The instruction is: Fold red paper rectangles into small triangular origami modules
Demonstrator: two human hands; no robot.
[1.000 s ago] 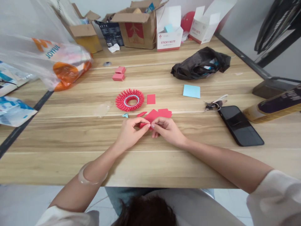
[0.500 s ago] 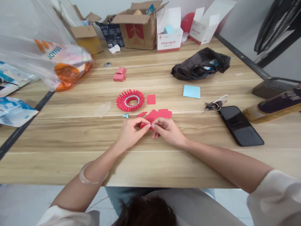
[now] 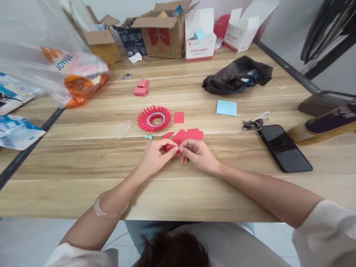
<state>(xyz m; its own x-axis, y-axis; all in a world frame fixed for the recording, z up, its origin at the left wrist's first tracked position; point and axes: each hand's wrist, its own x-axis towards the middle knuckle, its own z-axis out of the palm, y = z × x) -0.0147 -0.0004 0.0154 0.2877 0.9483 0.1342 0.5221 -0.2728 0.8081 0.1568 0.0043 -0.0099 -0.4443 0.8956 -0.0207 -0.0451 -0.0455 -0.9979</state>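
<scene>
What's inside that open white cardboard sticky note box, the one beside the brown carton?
A light blue block, probably paper, pokes up inside the open white cardboard box. Its front panel hides the block's lower part and anything beneath.

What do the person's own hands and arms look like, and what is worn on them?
The left hand and right hand are bare, with no gloves or rings visible. A pale, translucent bangle circles the left forearm; the right forearm shows no jewellery. The sleeves are short, loose and off-white.
</scene>
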